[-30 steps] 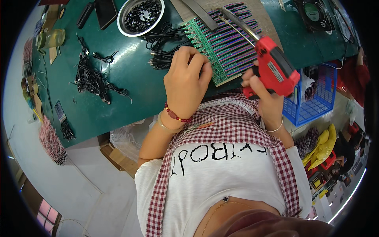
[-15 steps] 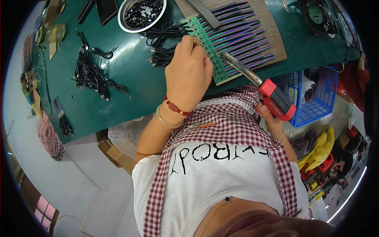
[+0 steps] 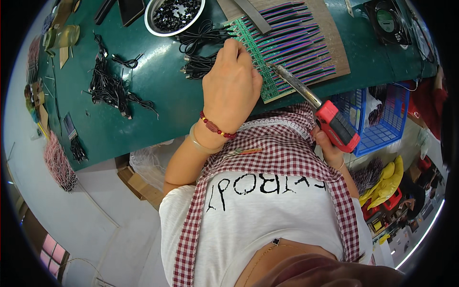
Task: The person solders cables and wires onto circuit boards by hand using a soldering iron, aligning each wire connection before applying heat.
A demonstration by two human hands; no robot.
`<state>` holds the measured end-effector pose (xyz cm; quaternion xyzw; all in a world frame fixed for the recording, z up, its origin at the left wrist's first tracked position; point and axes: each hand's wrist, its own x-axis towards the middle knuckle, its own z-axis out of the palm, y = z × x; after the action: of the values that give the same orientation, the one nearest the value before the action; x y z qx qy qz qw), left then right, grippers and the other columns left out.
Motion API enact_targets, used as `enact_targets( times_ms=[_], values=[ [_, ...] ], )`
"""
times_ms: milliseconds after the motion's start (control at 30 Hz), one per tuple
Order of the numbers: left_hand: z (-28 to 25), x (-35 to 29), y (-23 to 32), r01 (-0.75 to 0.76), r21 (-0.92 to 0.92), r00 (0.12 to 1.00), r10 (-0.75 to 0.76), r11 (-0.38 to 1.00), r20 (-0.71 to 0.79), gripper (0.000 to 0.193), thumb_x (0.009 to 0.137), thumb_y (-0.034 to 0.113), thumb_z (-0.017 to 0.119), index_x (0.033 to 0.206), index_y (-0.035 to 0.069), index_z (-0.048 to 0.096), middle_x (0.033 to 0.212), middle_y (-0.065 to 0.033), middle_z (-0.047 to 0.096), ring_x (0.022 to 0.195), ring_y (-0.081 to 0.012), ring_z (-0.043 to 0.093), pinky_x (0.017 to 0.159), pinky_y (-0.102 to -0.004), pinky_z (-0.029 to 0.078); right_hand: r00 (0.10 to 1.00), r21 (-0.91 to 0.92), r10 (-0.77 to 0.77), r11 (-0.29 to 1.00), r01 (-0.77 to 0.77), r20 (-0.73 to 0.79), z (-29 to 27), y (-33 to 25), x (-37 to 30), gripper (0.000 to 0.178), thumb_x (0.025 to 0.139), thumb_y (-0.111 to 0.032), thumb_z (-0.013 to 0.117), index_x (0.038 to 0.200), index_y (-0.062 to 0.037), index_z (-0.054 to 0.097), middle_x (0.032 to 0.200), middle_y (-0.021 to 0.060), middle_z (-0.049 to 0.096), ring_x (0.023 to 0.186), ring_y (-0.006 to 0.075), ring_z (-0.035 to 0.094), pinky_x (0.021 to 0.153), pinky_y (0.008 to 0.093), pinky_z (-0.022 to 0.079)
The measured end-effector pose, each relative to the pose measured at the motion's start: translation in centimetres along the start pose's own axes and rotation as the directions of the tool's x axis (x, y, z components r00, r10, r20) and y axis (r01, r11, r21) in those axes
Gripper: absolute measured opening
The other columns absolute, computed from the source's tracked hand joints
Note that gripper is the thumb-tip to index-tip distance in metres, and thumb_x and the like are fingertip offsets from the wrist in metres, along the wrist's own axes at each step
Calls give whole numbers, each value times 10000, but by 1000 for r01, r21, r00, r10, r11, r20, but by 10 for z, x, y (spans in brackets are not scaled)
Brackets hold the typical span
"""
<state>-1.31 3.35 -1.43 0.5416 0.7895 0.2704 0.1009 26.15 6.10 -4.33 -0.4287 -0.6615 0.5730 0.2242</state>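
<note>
The right hand (image 3: 330, 148) has its grip closed round the handle of a red and black soldering iron (image 3: 337, 126), with the palm and some of the fingers hidden beneath it. The metal barrel points far and left, and its tip is over the green circuit board (image 3: 256, 55), near where the striped wires (image 3: 294, 45) begin; whether it touches, I cannot tell. The left hand (image 3: 232, 86) is at the left edge of the board, back upward and fingers bent down. Its fingertips are mostly hidden, so I cannot tell how far its grip is closed or what it has hold of

The board lies on a brown panel (image 3: 338, 48) on the green worktop (image 3: 158, 110), in front of the person, with the striped wires running off to the right. A flat metal bar (image 3: 256, 18) lies across its far end. Black cables (image 3: 198, 66) lie just left of the board, close to the left hand. Farther left and far is a silver bowl (image 3: 148, 24) holding small black pieces (image 3: 174, 16). A heap of black cords (image 3: 105, 83) lies well to the left, with a small coiled cord (image 3: 126, 61) beside it. At the far right is a black fan (image 3: 385, 19), and a blue basket (image 3: 389, 141) is right of the soldering iron, below the worktop
</note>
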Motion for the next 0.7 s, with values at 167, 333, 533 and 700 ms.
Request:
enact_targets(
  times_ms=[167, 333, 533, 700],
  values=[
    [0, 0, 1, -8, 20, 1000, 8, 1000, 7, 77, 693, 57, 602, 702, -1, 554, 914, -75, 533, 692, -269, 579, 563, -363, 478, 999, 10, 32, 999, -32, 10, -1, 0, -1, 185, 740, -117, 696, 885, -17, 637, 789, 88, 592, 676, 200, 572, 615, 300, 445],
    [-1, 1, 2, -6, 29, 1000, 5, 1000, 16, 77, 694, 58, 603, 702, 0, 554, 917, -76, 533, 693, -268, 580, 569, -362, 484, 999, 17, 35, 999, -35, -9, 1, -3, 0, 184, 740, -121, 698, 883, -23, 636, 790, 81, 589, 673, 198, 565, 613, 298, 440],
    [-3, 2, 0, -40, 41, 999, 38, 998, 37, 73, 703, 61, 605, 713, 9, 555, 925, -73, 530, 699, -265, 583, 564, -360, 488, 999, -76, 2, 997, 1, 39, -5, 4, -3, 206, 719, -132, 711, 881, -32, 632, 783, 82, 580, 657, 206, 560, 581, 297, 428],
    [-5, 5, -1, -46, 52, 996, 42, 998, 79, 69, 708, 64, 608, 724, 18, 559, 924, -73, 529, 708, -261, 585, 561, -362, 490, 999, -111, -18, 994, 22, 44, -2, 5, -4, 209, 715, -155, 716, 865, -38, 630, 770, 82, 572, 649, 209, 560, 565, 302, 418]
  ],
)
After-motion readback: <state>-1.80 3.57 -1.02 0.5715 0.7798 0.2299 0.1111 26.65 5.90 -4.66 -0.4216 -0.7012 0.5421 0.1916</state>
